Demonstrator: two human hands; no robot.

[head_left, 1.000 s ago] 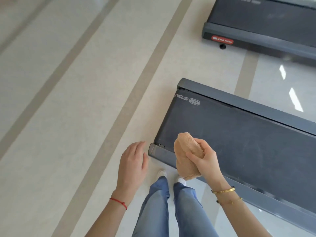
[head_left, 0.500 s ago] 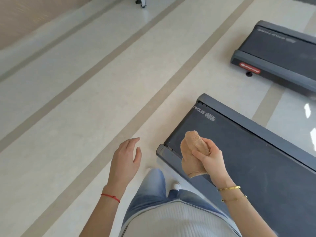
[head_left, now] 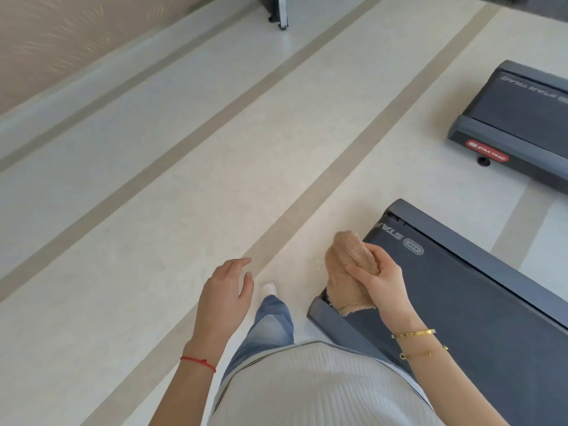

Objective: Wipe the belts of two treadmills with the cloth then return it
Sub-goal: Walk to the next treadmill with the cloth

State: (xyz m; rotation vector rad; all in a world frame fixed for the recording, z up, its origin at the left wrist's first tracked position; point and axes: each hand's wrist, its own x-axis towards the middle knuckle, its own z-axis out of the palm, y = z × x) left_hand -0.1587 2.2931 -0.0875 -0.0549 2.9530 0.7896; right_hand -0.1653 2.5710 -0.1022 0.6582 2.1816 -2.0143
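Cloth (head_left: 349, 270), tan and fluffy, bunched up in the right hand (head_left: 379, 279), fingers and thumb curled round its middle, top end poking up above the fist, frayed lower end dangling toward the near corner of the closer treadmill (head_left: 338, 325). Held clear of the dark belt (head_left: 479, 305), not pressed on it, so no wiping stroke going on at this instant; probably carried at chest height simply to keep it off the floor while walking. Left hand (head_left: 226, 292) out to the side, holding nothing, fingers loosely spread and relaxed, hovering over the pale floor (head_left: 153, 210), most likely swinging free for balance. Red string round that wrist, gold bangles on the other. One jeans leg stepping forward, white shoe tip (head_left: 270, 289) planted just beside the treadmill's end, body passing alongside the machine. Second treadmill (head_left: 519, 124) well apart at upper right, red badge on its end cap, belt partly out of frame. Only the head view on offer, nothing else to check. Cannot tell from here which belt is done; judging by the stride, either a walk toward the far machine or a trip to hand the cloth back.
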